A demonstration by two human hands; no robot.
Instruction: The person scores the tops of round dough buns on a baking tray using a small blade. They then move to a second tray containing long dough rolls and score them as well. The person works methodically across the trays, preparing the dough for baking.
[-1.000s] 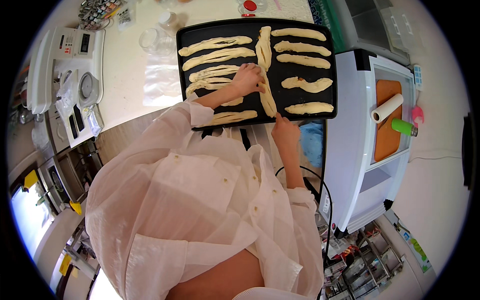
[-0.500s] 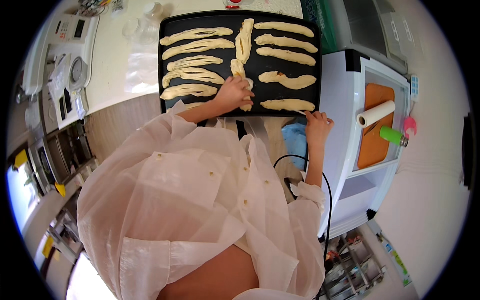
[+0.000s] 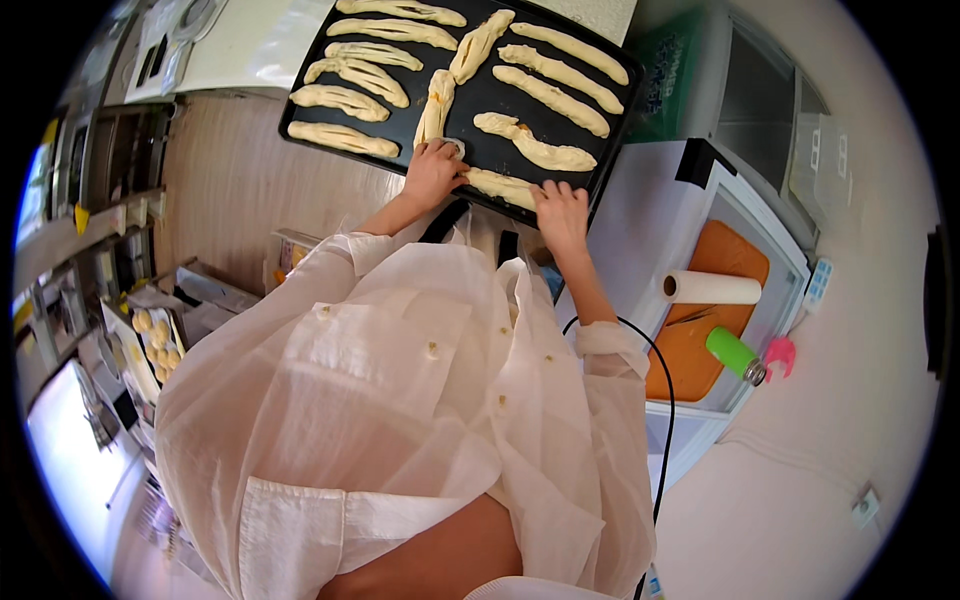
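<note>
Long strips of pale dough lie on a black baking tray (image 3: pixel 345 159), in left and right columns with two upright strips in the middle. At the tray's near edge my right hand (image 3: pixel 562 212) has its fingers curled over the right end of a dough strip (image 3: pixel 499 186). That strip's left end reaches my left hand (image 3: pixel 432 173). The left fingers are closed just below the lower middle dough strip (image 3: pixel 436 106). A small pale, rounded thing (image 3: pixel 455 147) shows beside the fingertips. What the left fingers hold is hidden.
On the right, a white glass-topped cabinet (image 3: pixel 650 190) carries an orange board (image 3: pixel 715 260), a white roll (image 3: pixel 712 288) and a green bottle (image 3: pixel 735 352). A black cable (image 3: pixel 665 400) hangs by my right arm. Round dough pieces (image 3: pixel 155 340) sit on a tray at far left.
My view has turned, so the tray looks tilted and shifted. My right hand has come from the tray's near right corner onto the nearest right dough strip. My left hand is now beside that strip's left end.
</note>
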